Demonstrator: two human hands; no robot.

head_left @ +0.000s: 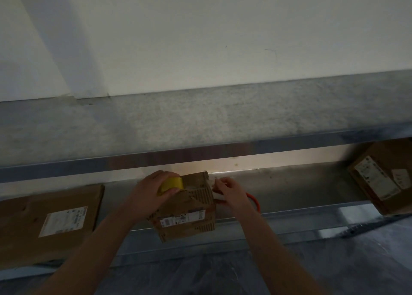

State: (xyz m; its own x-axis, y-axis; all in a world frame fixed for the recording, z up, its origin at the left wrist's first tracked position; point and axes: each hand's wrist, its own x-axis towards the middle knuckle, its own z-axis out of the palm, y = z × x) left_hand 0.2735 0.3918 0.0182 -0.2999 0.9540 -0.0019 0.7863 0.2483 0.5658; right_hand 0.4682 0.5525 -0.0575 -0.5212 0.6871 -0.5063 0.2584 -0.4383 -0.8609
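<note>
A small brown cardboard box [187, 214] with a white shipping label on its front stands on the metal shelf [289, 190], low in the middle of the head view. My left hand [153, 190] grips a yellow roll of tape [172, 184] on the box's top left corner. At the box's right side my right hand [229, 191] pinches something white, partly hidden by the fingers. An orange object [255, 202] pokes out behind my right wrist; its shape is mostly hidden.
A flat cardboard parcel [51, 221] with a label lies on the shelf at the left. Another labelled box [385, 179] sits tilted at the right end. An upper shelf [200, 127] runs overhead against the white wall. Grey floor lies below.
</note>
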